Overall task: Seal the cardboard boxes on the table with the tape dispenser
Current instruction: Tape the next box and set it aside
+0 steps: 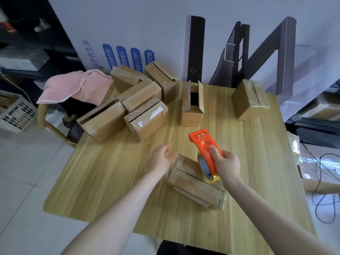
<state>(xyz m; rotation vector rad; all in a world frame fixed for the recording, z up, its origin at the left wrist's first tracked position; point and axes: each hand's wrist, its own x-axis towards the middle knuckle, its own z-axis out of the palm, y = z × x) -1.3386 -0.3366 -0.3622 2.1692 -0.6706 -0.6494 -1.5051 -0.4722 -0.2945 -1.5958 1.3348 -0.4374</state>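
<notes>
- Right grip (227,166): fingers wrapped round the handle of the orange tape dispenser (204,144), thumb on top. The tape roll (206,169) sits low over the near box (193,188); can't tell if it touches.
- Left grip (161,160): fingers loose and spread, holding nothing, just at the far-left corner of the near box. Contact unclear because of blur.
- Near box: on the tabletop (110,181) close to the person, flaps folded down, centre seam visible. I see no fresh tape across the seam, so it looks unsealed and is probably the one being worked on.
- Progress: early, in my judgement. The far-right box (248,102) has a glossy strip over its top and may be sealed.
- Left to do: the pile of boxes (139,105) at the far left; several show gaps at the flaps.
- Upright box (192,111): mid-tabletop, flaps standing up, dark inside, contents not visible.
- Leftmost box (102,120): dark slit at the top, contents hidden.
- All other boxes are closed enough that nothing inside shows.
- Pink cloth (73,85) is draped on a chair beside the tabletop.
</notes>
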